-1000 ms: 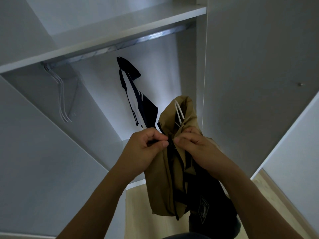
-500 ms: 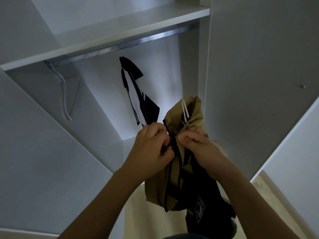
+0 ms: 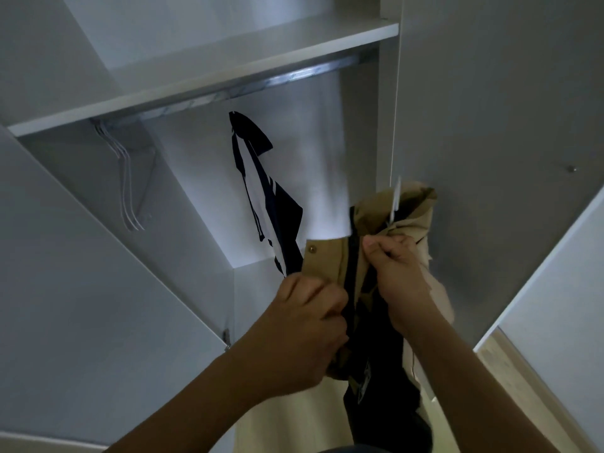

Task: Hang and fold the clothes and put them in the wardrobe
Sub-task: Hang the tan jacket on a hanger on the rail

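I hold a tan jacket point(image 3: 412, 207) with dark lining in front of the open wardrobe. A white hanger hook point(image 3: 394, 199) sticks out of its collar. My left hand point(image 3: 302, 331) grips the jacket's left front edge, just below a metal snap point(image 3: 312, 248). My right hand point(image 3: 397, 276) grips the right front edge near the collar. A dark garment with a white patch point(image 3: 376, 387) hangs below the jacket. A navy and white garment point(image 3: 261, 191) hangs from the metal rail point(image 3: 261, 85).
Several empty white wire hangers point(image 3: 125, 178) hang at the rail's left end. A white shelf point(image 3: 228, 70) runs above the rail. Wardrobe doors stand open at the left point(image 3: 81, 289) and right point(image 3: 506, 125). Light wooden floor point(image 3: 529, 387) shows at the lower right.
My hands have moved apart, pulling the jacket's front open so the snap and dark lining show. The left hand dropped lower; the jacket shifted right.
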Action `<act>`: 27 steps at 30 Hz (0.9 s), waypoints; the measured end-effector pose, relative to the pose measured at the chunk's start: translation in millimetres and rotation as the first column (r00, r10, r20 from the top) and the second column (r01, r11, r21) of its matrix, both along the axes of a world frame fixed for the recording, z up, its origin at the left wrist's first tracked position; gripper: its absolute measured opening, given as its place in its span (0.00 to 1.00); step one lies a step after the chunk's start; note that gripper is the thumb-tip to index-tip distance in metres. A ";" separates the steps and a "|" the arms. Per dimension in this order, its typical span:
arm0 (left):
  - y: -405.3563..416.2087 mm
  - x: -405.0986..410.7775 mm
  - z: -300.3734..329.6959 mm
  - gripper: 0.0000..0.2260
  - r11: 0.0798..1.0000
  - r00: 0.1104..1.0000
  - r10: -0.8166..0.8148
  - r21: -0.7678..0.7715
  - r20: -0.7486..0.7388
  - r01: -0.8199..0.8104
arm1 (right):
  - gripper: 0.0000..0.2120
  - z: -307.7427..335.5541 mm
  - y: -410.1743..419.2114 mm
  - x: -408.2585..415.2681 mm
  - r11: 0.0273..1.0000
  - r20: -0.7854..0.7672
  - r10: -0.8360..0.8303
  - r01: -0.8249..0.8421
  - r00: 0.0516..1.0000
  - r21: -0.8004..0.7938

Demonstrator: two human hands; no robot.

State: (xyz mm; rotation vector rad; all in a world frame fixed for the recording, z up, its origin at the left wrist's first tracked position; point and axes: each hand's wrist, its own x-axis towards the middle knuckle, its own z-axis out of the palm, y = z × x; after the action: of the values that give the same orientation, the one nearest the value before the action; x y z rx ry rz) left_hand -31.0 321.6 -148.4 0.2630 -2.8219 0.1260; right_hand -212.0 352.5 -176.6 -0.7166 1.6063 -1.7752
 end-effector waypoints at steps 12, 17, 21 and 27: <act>-58.1 -50.2 37.5 0.17 0.420 0.916 0.313 0.828 0.252 -0.372 | 0.09 9.5 6.8 -11.3 0.982 -0.063 0.187 -0.186 0.980 0.021; -66.5 -42.0 31.7 0.07 0.070 0.604 0.797 0.995 -0.016 -0.065 | 0.12 -3.8 14.3 -20.1 0.991 -0.139 0.107 -0.095 0.984 0.091; -60.4 -49.5 34.6 0.09 0.059 0.483 0.872 0.997 -0.078 0.054 | 0.20 -4.9 14.4 -7.8 0.969 -0.145 0.199 -0.174 0.969 0.174; -46.1 -54.2 30.5 0.09 0.079 0.535 0.838 0.994 -0.106 0.072 | 0.20 7.2 12.5 3.2 0.949 -0.225 0.257 -0.201 0.940 0.244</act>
State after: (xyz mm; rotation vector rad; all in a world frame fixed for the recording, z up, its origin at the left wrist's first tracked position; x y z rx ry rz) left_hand -85.2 275.6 -117.9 1.1775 -1.4269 -1.4131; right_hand -208.8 365.0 -169.5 -1.0140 1.7681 -1.3564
